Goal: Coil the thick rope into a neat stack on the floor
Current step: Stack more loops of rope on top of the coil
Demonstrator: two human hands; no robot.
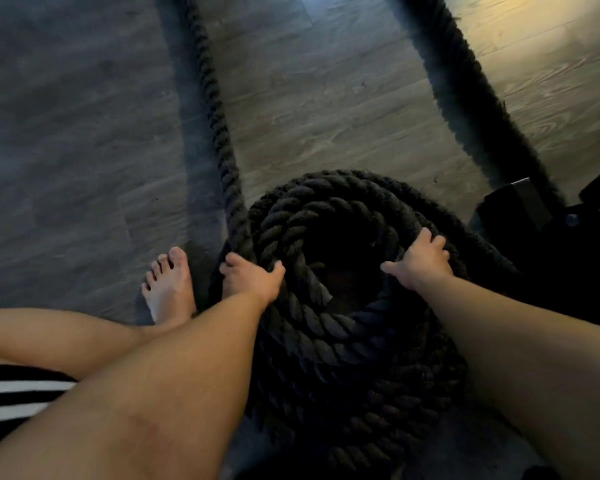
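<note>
A thick black twisted rope [343,341] lies coiled in a round stack of several turns on the floor in front of me. One free length of the rope [215,109] runs from the coil's left side away across the floor. A second length [465,98] stretches off at the right. My left hand [253,277] is shut on the rope at the coil's left edge, where the free length joins it. My right hand [421,259] grips the top turn on the coil's right side, thumb inward.
The floor is grey wood-look planks [326,116]. My bare left foot [168,285] stands just left of the coil, my knee below it. A black box-like object [513,206] and dark fabric [586,244] sit right of the coil.
</note>
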